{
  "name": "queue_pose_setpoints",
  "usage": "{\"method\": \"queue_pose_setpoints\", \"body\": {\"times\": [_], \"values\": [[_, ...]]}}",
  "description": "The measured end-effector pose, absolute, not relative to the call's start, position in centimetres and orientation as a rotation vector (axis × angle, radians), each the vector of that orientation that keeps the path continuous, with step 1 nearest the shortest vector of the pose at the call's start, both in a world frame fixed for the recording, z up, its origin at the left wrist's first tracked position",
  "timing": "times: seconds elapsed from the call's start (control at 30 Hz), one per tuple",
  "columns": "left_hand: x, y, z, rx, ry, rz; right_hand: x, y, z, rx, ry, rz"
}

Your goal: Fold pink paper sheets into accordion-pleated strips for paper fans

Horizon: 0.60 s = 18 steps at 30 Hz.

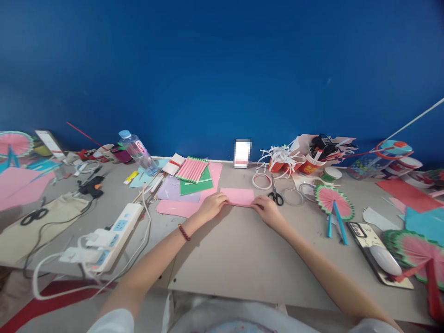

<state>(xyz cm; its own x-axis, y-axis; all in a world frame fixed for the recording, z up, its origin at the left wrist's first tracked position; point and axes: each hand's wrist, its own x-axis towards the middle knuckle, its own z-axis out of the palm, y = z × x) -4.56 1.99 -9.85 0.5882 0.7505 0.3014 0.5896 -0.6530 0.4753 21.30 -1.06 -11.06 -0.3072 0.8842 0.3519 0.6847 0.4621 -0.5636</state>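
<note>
- One pink paper strip (237, 196), long and narrow with straight edges, is at the centre of the frame, over the grey worktop (222, 259); a darker line runs along its near side.
- Left hand (214, 203): fingers pinched together on the strip's left end.
- Right hand (268, 209): fingers likewise closed on its right end.
- Pleated pink-and-green paper (192, 169) rests left of centre.

The paper strip (237, 196) is being held between the left hand (213, 205) and right hand (268, 209), scissors (275, 196) being kept to its right, a power strip (121, 226) leftward, a mouse (385, 260) on, apparently, a phone (362, 243)
</note>
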Motion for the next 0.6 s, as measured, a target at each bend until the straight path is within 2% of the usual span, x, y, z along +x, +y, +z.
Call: {"method": "queue_pose_setpoints", "body": {"times": [0.33, 0.6], "values": [[-4.74, 2.65, -10.11, 2.381, 1.119, 0.683, 21.25, 0.02, -11.2, -1.431, -1.959, 0.541], [-4.96, 1.99, -9.8, 2.545, 1.074, 0.656, 21.34, -0.12, -11.58, -1.318, -1.985, 0.417]]}}
